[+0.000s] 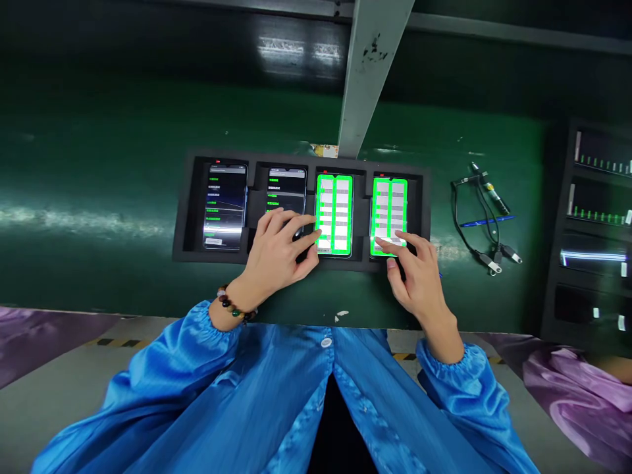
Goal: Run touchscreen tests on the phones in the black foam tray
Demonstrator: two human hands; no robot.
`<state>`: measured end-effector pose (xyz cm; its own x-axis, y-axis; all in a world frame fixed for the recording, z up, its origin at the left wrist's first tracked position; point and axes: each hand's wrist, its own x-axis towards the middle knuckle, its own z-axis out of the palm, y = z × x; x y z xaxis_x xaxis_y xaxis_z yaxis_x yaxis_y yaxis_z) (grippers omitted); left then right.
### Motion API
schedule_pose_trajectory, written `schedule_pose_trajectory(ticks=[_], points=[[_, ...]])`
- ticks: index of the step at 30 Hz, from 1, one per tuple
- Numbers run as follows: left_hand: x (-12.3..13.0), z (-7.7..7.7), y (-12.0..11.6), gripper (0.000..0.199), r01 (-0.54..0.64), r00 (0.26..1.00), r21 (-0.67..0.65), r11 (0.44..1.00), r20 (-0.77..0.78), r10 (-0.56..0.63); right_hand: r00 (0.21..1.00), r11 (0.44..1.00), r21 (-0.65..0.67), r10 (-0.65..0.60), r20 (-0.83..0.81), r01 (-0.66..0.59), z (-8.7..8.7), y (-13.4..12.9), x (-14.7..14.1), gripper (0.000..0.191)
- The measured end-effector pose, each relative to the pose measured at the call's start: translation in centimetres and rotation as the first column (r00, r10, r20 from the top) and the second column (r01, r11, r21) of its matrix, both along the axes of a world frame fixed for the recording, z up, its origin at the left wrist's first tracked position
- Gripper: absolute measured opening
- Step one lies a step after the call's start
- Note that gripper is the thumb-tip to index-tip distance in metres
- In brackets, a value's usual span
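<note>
Several phones lie in a black tray [309, 264] on the green table. My left hand [280, 253], with a bead bracelet at the wrist, has its fingers spread over the second phone [287, 181] and the left edge of the third phone [334, 210], and it holds nothing. The fourth phone [390, 205] has my right hand [415, 270] at its lower part, fingers apart and empty. Green frames and pale stripes light both right-hand screens. Dark screens with small green text show on the first phone [224, 204] and the second.
Right of the tray lie black cables [457, 210], a blue pen [486, 222] and a marker-like tube [496, 197]. Another black tray [565, 230] with phones stands at the far right. A metal post [372, 66] rises behind the phones. Purple sleeves of other people show at both sides.
</note>
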<state>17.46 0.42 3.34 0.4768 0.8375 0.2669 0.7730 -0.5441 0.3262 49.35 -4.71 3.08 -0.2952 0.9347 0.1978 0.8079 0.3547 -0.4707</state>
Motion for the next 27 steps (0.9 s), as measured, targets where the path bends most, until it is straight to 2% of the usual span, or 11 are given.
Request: schedule_pose_trajectory(ticks=[6, 9, 12, 17, 19, 23, 27], points=[[2.2, 0.2, 0.5, 0.030, 0.135, 0.991, 0.014, 0.991, 0.007, -0.135, 0.986, 0.986, 0.015, -0.164, -0.009, 0.164, -0.5, -1.4, 2.8, 0.037], [3.0, 0.2, 0.8, 0.030, 0.186, 0.982, 0.033, 0.982, 0.013, -0.187, 0.985, 0.985, 0.019, -0.174, -0.015, 0.174, -0.5, -1.4, 2.7, 0.036], [2.6, 0.2, 0.9, 0.030, 0.162, 0.987, 0.006, 0.987, 0.005, -0.162, 0.991, 0.991, 0.012, -0.133, -0.011, 0.133, -0.4, -0.5, 1.4, 0.040], [0.7, 0.4, 1.0, 0.029, -0.017, 1.000, 0.023, 1.000, -0.023, 0.017, 0.999, 0.999, 0.007, -0.046, -0.026, 0.046, -0.4, 1.9, -1.0, 0.040], [0.3, 0.4, 1.1, 0.030, -0.055, 0.998, 0.010, 0.998, -0.017, 0.055, 0.999, 0.999, 0.004, -0.036, -0.030, 0.036, -0.5, 2.5, -1.3, 0.039], [1.2, 0.2, 1.6, 0.031, 0.025, 1.000, -0.014, 1.000, -0.006, -0.025, 0.996, 0.996, 0.015, -0.092, 0.000, 0.092, -0.3, 2.4, -0.1, 0.038], [3.0, -0.2, 2.0, 0.032, 0.110, 0.994, 0.022, 0.994, 0.010, -0.110, 0.984, 0.984, 0.021, -0.177, 0.003, 0.176, -0.1, 1.5, 1.8, 0.035]])
